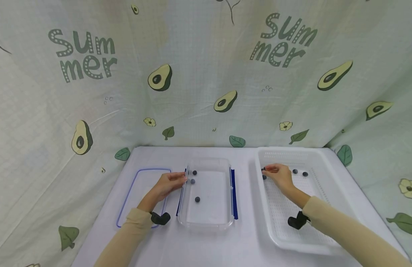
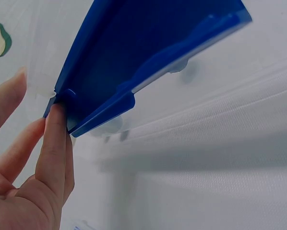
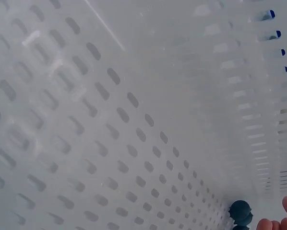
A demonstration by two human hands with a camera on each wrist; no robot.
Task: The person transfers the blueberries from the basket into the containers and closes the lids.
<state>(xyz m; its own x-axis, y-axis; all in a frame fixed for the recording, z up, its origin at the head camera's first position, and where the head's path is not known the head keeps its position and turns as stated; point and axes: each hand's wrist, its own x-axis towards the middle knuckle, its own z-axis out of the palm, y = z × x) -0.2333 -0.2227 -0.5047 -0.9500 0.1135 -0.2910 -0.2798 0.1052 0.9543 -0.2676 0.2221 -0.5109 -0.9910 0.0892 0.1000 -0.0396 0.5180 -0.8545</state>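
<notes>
My left hand (image 1: 169,184) is at the left rim of a clear plastic container (image 1: 206,226). Its fingers lie extended against the container's blue side latch (image 2: 148,52), with the thumb apart from them. Several blueberries are inside, including one blueberry (image 1: 197,199) near the middle. My right hand (image 1: 280,176) reaches into a white perforated basket (image 1: 276,218) at its left wall. Its fingertips are right by a small cluster of blueberries (image 3: 240,211), thumb and fingers apart. Two more, a blueberry (image 1: 295,171) and another blueberry (image 1: 305,174), lie right of this hand.
A clear lid with a blue seal (image 1: 127,200) lies on the white table left of the container, partly behind my left forearm. The container's other blue latch (image 1: 234,194) hangs on its right side. A printed curtain (image 1: 192,111) stands behind the table.
</notes>
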